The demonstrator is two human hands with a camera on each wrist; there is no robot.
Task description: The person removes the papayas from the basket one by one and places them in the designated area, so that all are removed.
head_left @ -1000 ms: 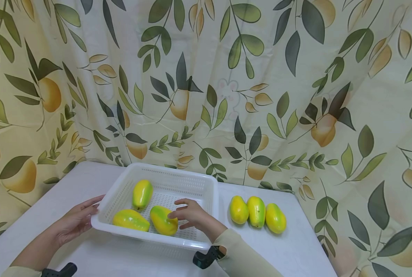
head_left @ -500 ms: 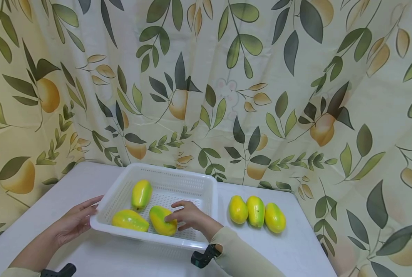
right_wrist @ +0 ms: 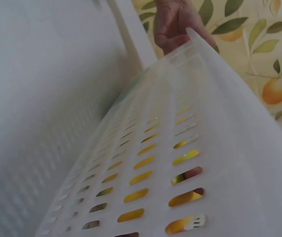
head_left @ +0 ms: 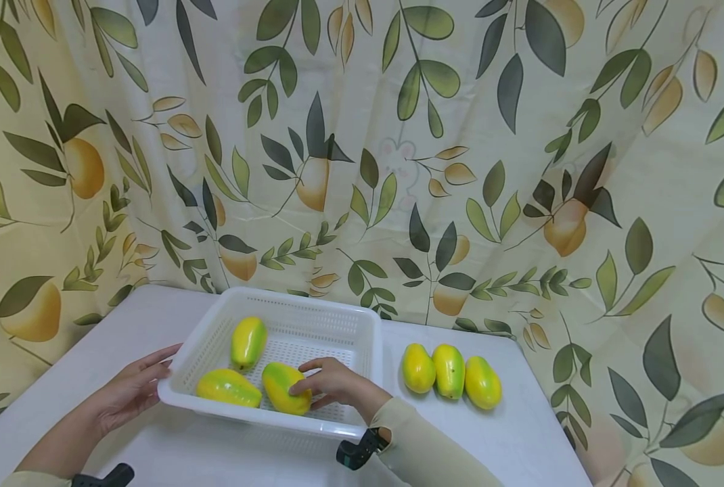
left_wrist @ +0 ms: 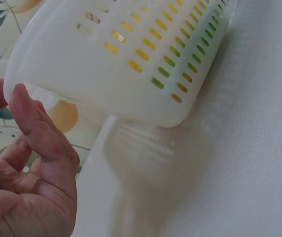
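Observation:
A white perforated plastic basket [head_left: 313, 304] holds 3 glossy yellow-green fruits shaped like small papayas. One is the back fruit [head_left: 249, 343], another the front-left fruit [head_left: 228, 388]. My right hand [head_left: 342, 384] reaches over the front side and grips the front-right fruit [head_left: 281, 387], thumb on its near face and fingers at its right side. With thumb and fingers, my left hand [head_left: 133, 387] pinches the basket's left rim. The left wrist view shows the fingertips under the lip of the basket wall [left_wrist: 82, 79]. The right wrist view is mostly filled by the slotted wall [right_wrist: 146, 118], hiding the right hand.
Right of the basket, 3 similar fruits [head_left: 450, 372] lie side by side on the white tabletop [head_left: 538, 419]. A leaf-and-fruit patterned curtain [head_left: 362, 135] hangs behind and around the table. Dark straps [head_left: 362, 450] sit on both wrists.
My right hand's fingers have moved slightly left and closed in around the front-right fruit. The left hand, basket and other fruits stay where they were.

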